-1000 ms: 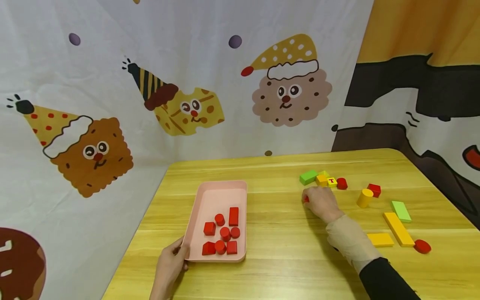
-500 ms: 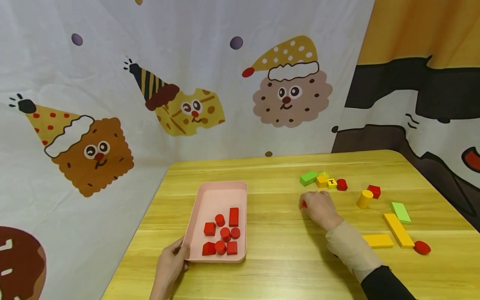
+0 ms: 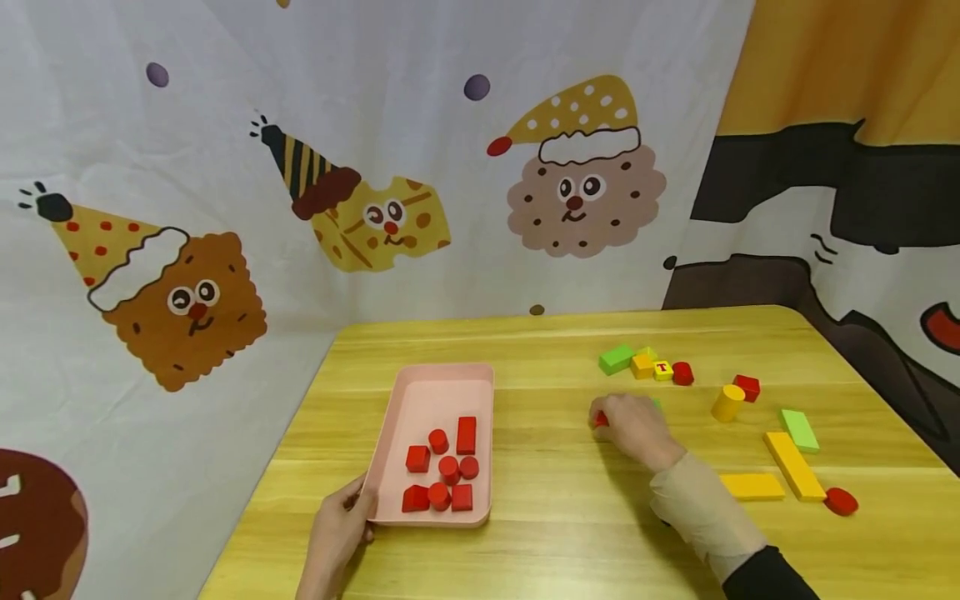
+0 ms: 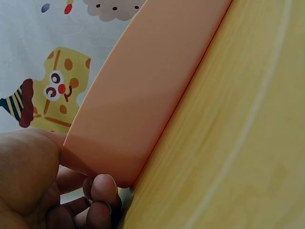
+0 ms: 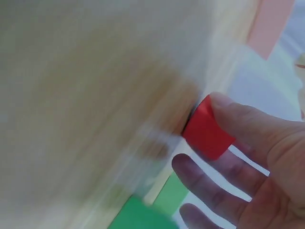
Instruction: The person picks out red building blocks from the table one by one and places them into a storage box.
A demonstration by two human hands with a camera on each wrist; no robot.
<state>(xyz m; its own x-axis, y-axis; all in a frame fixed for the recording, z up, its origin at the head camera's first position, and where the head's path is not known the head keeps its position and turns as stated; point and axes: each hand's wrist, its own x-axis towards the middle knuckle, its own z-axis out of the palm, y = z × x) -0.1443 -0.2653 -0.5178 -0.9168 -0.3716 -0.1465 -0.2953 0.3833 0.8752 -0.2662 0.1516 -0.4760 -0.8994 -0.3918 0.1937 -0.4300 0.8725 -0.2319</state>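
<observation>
Since a second ago the right hand (image 3: 633, 421) has drawn back from the far cluster of blocks toward the near middle of the table (image 3: 555, 533), carrying a small red block (image 5: 206, 130) with it. That block is pinched at the fingertips; the right wrist view is blurred by motion, so its exact shape is hard to tell, though it looks like a short cylinder or cube. In the head view only a sliver of red shows at the hand's left edge.

The left hand (image 3: 337, 529) grips the near left corner of the pink tray (image 3: 431, 383), thumb on the rim and fingers curled underneath. In the tray lie eight or so red blocks (image 3: 448, 467).

Beyond the right hand sits a row: a green block (image 3: 617, 358), an orange cube (image 3: 642, 364), a small yellow cube (image 3: 662, 370) printed with a red letter T, and a red cylinder (image 3: 682, 372). Farther right are a yellow cylinder (image 3: 727, 402), a red cube (image 3: 747, 387), a light green slab (image 3: 798, 430), two yellow planks (image 3: 794, 465) and a red disc (image 3: 841, 501)
</observation>
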